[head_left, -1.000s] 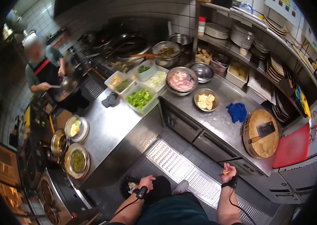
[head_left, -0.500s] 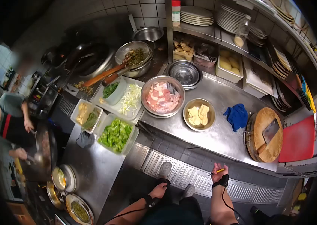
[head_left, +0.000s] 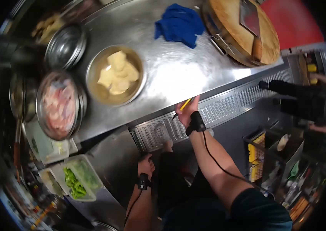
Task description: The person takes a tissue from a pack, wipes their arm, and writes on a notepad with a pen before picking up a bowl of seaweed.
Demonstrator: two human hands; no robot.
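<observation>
My right hand (head_left: 186, 111) is closed around a thin yellow pen (head_left: 185, 104) with a dark tip, just off the front edge of the steel counter (head_left: 163, 82). Lower down, over the floor, hangs my left hand (head_left: 146, 165), its fingers curled in and nothing seen in them. On the counter, left of my right hand, a metal bowl (head_left: 91, 85) holds pale yellow pieces (head_left: 118, 75). Beside it stands a bowl of raw meat (head_left: 59, 106). A crumpled blue cloth (head_left: 180, 25) lies farther back. Both wrists wear black straps with cables.
A cleaver (head_left: 250, 19) rests on a round wooden chopping block (head_left: 271, 40) at the right, near a red board (head_left: 294, 23). Green vegetables (head_left: 74, 183) fill a tub at lower left. Another person's leg (head_left: 286, 86) shows at right, near dark crates (head_left: 271, 144).
My view has swung right and closer to the counter. My right hand, still with the pen, has come up to the counter's edge. The left hand stays low and curled.
</observation>
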